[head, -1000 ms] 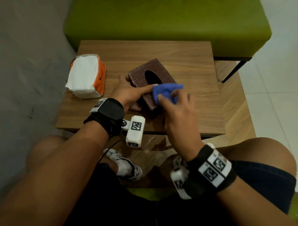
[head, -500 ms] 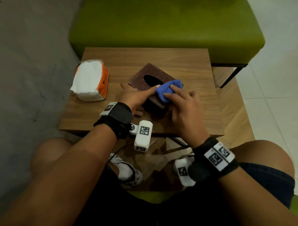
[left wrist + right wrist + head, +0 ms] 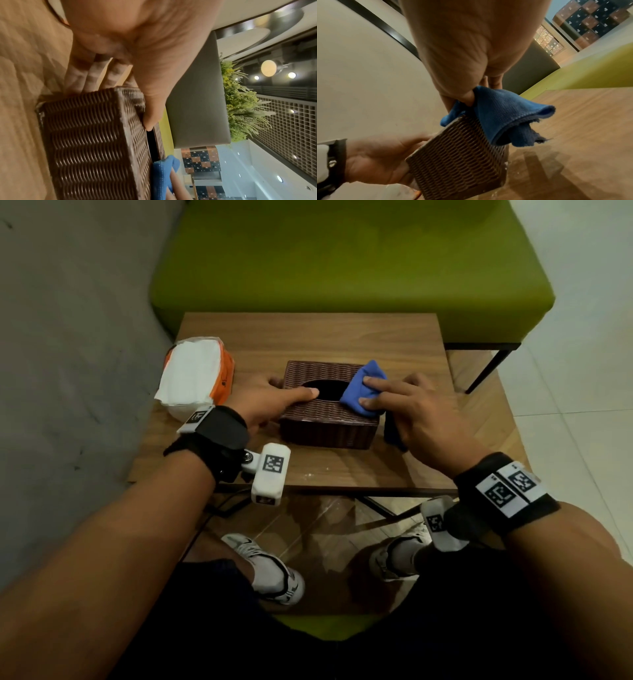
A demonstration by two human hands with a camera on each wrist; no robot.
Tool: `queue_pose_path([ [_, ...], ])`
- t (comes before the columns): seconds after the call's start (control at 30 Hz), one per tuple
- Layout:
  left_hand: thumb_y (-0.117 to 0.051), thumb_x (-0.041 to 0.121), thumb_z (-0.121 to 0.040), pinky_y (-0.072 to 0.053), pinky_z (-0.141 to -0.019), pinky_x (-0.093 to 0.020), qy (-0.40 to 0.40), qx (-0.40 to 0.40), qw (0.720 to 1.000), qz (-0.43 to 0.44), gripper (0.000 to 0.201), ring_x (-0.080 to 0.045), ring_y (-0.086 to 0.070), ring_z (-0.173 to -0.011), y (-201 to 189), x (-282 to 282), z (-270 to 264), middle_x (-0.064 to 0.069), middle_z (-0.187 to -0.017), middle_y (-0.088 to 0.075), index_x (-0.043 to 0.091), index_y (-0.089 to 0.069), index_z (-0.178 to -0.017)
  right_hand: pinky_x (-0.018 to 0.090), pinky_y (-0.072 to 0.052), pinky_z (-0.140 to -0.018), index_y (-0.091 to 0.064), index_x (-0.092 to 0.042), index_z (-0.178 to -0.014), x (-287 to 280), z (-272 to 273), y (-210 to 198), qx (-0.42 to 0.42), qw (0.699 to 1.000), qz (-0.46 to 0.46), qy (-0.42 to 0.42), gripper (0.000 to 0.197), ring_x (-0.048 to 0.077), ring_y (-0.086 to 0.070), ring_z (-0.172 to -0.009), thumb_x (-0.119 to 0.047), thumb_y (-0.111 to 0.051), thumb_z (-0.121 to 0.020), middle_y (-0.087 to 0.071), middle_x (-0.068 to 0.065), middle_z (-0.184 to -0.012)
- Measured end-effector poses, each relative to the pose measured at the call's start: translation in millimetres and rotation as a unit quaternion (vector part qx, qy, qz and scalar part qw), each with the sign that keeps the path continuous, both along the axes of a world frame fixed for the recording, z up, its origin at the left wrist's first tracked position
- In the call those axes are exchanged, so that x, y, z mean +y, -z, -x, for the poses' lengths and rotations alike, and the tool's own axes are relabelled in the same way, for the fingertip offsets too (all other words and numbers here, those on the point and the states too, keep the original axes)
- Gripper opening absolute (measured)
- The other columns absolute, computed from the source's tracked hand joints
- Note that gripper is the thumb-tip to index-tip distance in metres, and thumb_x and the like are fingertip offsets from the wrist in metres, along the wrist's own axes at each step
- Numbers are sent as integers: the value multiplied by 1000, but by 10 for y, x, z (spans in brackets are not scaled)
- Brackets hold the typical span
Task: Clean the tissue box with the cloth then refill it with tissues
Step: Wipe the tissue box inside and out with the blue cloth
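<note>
The brown wicker tissue box (image 3: 325, 422) lies flat on the wooden table (image 3: 342, 337), its dark oval slot facing up. My left hand (image 3: 287, 392) grips the box's left end, thumb on top beside the slot and fingers down the far side. My right hand (image 3: 373, 392) pinches the blue cloth (image 3: 359, 392) and presses it on the right end of the top; part of the cloth hangs over that edge. The left wrist view shows the box (image 3: 89, 135) with the thumb at the slot and the cloth (image 3: 163, 175). In the right wrist view the cloth (image 3: 505, 115) drapes over the box corner (image 3: 458, 159).
A pack of white tissues in an orange wrapper (image 3: 195, 374) lies on the table's left side, close to my left hand. A green bench (image 3: 342, 268) stands behind the table and a grey wall (image 3: 68, 337) runs along the left. My shoes (image 3: 270, 570) are under the table's near edge.
The box, tilted up and skewed before, now sits flat and square to the table's edge. The cloth has moved to the right end of the top.
</note>
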State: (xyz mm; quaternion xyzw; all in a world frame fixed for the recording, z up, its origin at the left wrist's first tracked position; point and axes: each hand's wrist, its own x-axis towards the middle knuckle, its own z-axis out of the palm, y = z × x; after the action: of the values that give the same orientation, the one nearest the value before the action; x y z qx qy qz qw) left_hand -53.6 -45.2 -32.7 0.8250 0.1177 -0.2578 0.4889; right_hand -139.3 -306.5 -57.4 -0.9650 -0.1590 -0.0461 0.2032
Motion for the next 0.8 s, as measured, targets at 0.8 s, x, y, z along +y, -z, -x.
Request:
queue_pose_path([
  [0.8,-88,28,-86,-66,-61,-48,-35,90,988,123,56,-18,-79,-63,207,-62,101,-8,-107,-77,24,-57,-132,26,-34,-84,-68,-16,-138,667,429,363,-116,960,-53,248,44,38,-52,-111,-10,-52,-97,-60,15,-142],
])
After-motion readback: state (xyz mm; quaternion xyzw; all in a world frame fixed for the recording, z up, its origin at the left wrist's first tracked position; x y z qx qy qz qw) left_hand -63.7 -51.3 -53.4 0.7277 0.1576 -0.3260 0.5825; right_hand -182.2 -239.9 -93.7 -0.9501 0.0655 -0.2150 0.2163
